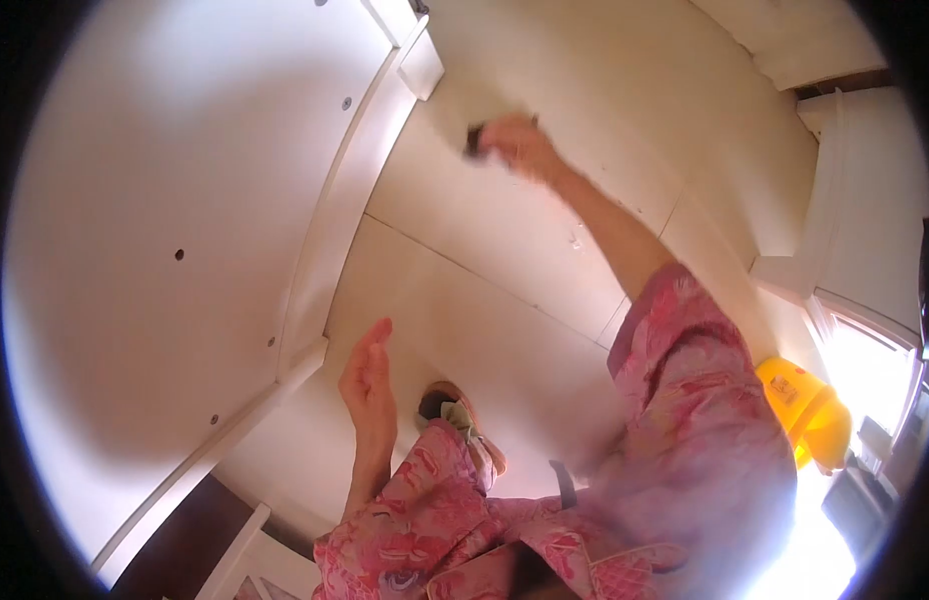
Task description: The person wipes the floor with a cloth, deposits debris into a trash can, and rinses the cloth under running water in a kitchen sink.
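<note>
My right hand reaches out over the pale tiled floor, its fingers closed round a small dark object. Motion blur hides what kind of object it is. My left hand hangs nearer my body, beside the white panel, with its fingers loosely stretched and nothing visible in it. Small pale specks lie on the floor below my right forearm. Close to my left hand, a foot in a dark and tan slipper shows beneath pink patterned clothing.
A large white furniture panel with screws and a raised edge fills the left side. To the right stand white furniture and a bright yellow object. Part of another white frame shows at the lower left, beside a dark brown area.
</note>
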A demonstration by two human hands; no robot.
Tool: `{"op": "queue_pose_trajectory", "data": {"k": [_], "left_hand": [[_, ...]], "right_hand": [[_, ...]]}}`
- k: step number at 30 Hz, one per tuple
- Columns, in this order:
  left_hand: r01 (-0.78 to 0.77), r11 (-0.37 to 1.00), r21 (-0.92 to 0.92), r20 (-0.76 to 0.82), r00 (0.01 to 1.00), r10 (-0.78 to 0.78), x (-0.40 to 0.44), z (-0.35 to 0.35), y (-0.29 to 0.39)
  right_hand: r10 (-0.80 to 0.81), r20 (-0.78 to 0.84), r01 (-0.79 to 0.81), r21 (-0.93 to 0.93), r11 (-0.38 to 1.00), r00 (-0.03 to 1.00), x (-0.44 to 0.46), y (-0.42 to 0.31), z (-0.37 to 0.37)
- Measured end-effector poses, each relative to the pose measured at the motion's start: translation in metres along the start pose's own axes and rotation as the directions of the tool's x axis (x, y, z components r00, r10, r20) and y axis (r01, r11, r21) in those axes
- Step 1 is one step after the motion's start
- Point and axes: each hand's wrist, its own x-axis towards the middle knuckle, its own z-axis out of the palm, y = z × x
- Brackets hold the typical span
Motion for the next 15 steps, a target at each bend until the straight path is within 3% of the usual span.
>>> {"op": "queue_pose_trajectory", "data": {"k": [1, 3, 4, 5, 7, 9, 11, 13, 15], "left_hand": [[-0.005, 1.0, -0.003, 0.007, 1.0, 0.005, 0.001, 0.004, 0.002], [-0.031, 0.998, -0.053, 0.004, 1.0, 0.031, 0.001, 0.011, 0.006], [-0.038, 0.998, -0.054, 0.012, 0.999, 0.039, 0.0, 0.013, 0.007], [-0.042, 0.998, -0.047, 0.045, 0.998, 0.044, 0.0, 0.015, 0.006], [-0.042, 0.998, -0.04, 0.092, 0.995, 0.045, -0.001, 0.019, 0.0], [0.018, 0.999, -0.043, 0.109, 0.994, -0.013, -0.006, 0.02, -0.008], [0.03, 0.999, -0.039, 0.098, 0.995, -0.026, -0.008, 0.018, -0.007], [0.037, 0.999, -0.037, 0.082, 0.996, -0.034, -0.009, 0.021, -0.003], [0.02, 0.999, -0.044, 0.012, 1.0, -0.019, -0.009, 0.026, 0.004]], "right_hand": [[-0.014, 0.052, 0.016, -0.038, 0.999, 0.999, -0.024, -0.018, 0.009], [0.02, 0.157, -0.039, 0.117, 0.992, 0.987, -0.073, -0.051, 0.02], [-0.032, 0.262, 0.013, 0.072, 0.997, 0.964, -0.087, -0.069, 0.014], [0.212, 0.377, -0.318, 0.245, 0.916, 0.902, -0.094, -0.093, 0.001], [0.031, 0.276, -0.133, 0.357, 0.925, 0.961, -0.095, -0.094, -0.026], [0.104, 0.097, -0.127, 0.277, 0.952, 0.99, -0.096, -0.081, -0.064], [0.231, 0.007, -0.23, -0.086, 0.969, 0.973, -0.092, -0.064, -0.125], [0.477, -0.256, -0.522, -0.148, 0.84, 0.841, -0.114, -0.023, -0.175], [0.48, -0.491, -0.631, -0.199, 0.75, 0.727, -0.134, 0.003, -0.217]]}}
